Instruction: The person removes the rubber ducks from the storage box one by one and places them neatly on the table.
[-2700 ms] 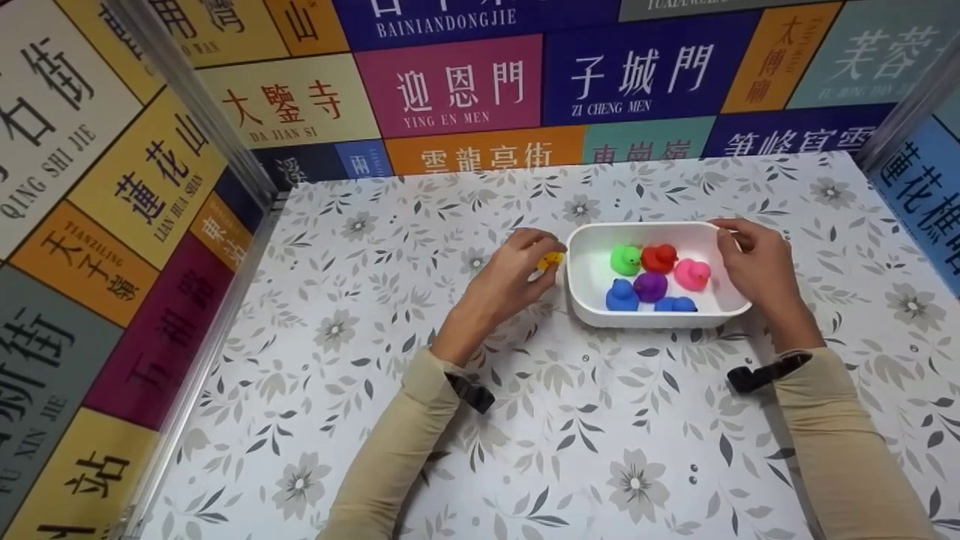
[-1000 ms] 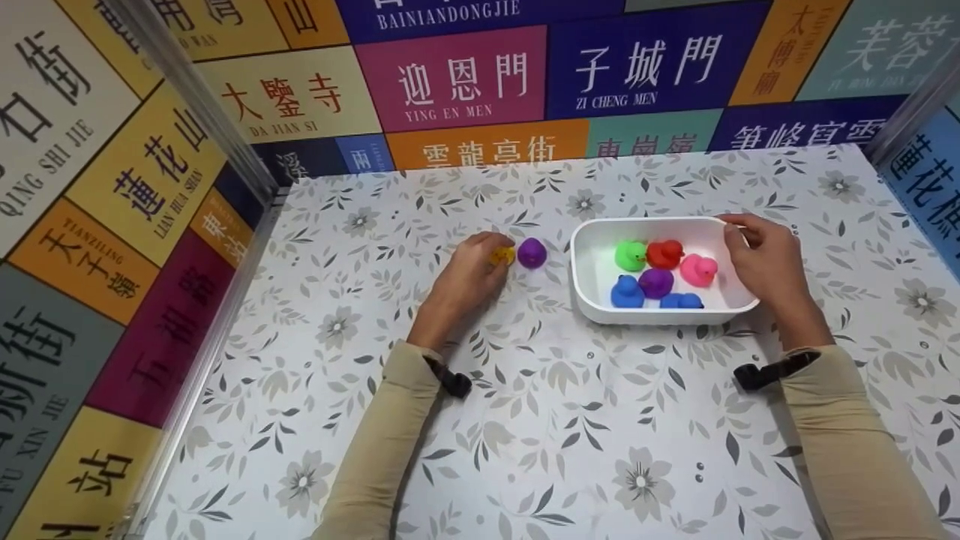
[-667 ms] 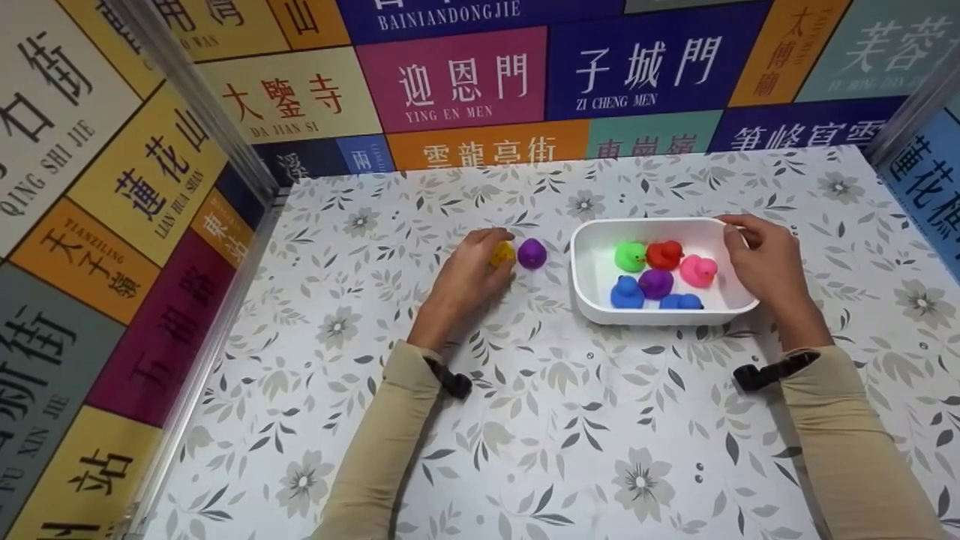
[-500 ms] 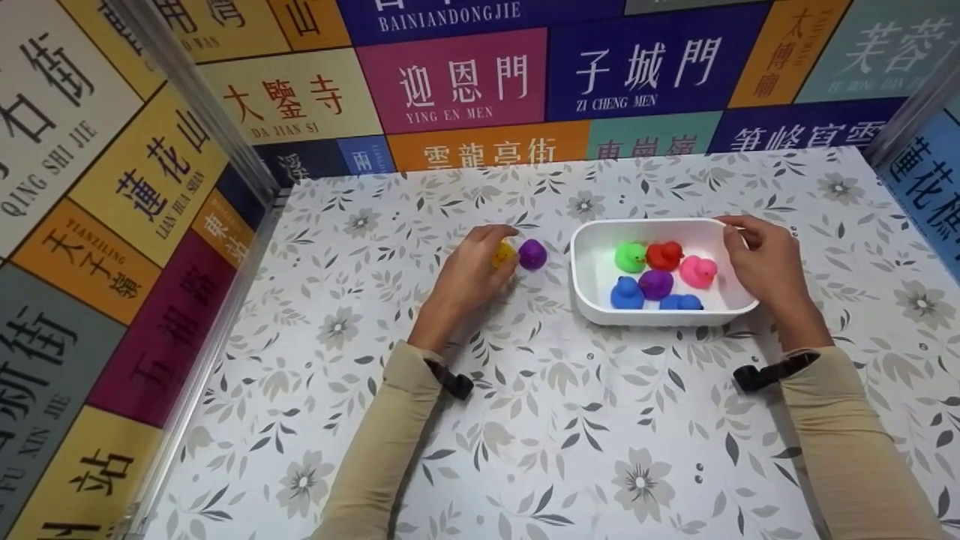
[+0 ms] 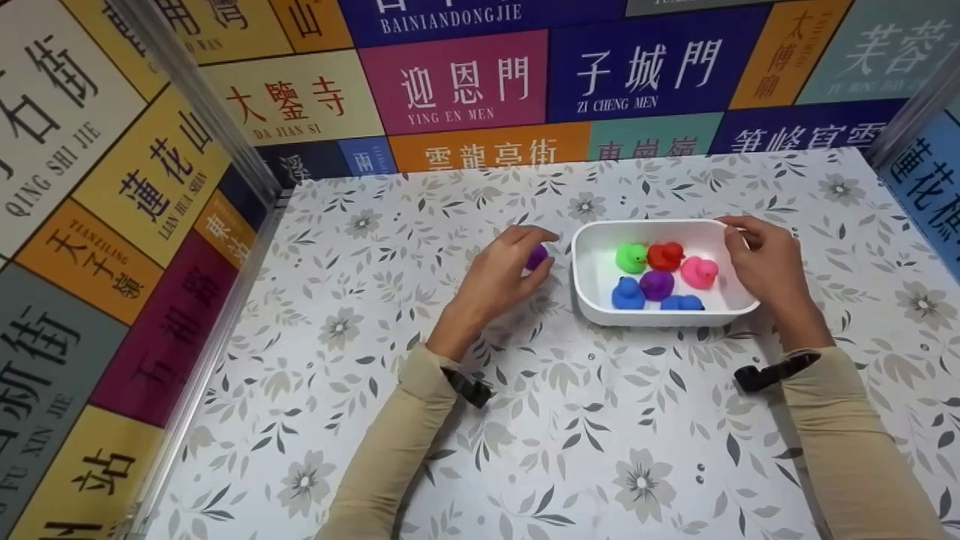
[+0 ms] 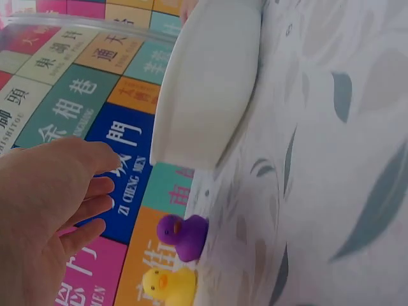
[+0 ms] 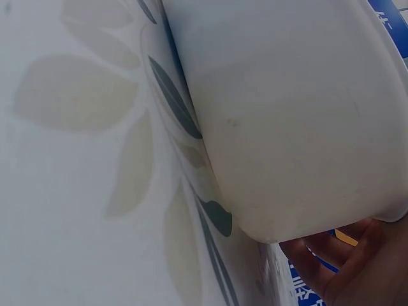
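Note:
In the head view my left hand [image 5: 496, 274] hovers with bent, parted fingers over a purple rubber duck [image 5: 537, 257], holding nothing. The left wrist view shows that purple duck standing on the table beside a yellow rubber duck [image 6: 171, 285], both apart from the hand; in the head view the hand hides the yellow one. To the right stands a white plastic box [image 5: 666, 316]. Inside it lie green [image 5: 631, 258], red [image 5: 664, 256], pink [image 5: 700, 272], purple [image 5: 657, 286] and blue [image 5: 628, 293] rubber ducks. My right hand [image 5: 771, 270] grips the box's rim at its right end.
A table covered in floral-patterned cloth [image 5: 555, 450] lies under everything. Panels with large printed characters [image 5: 457, 82] stand along the back and the left side. Each wrist carries a black band with a small camera [image 5: 471, 388].
The left hand set the purple duck down left of the box, then handled the yellow duck beside it. Now it has let go and moved right, over the purple duck. The right hand stays put.

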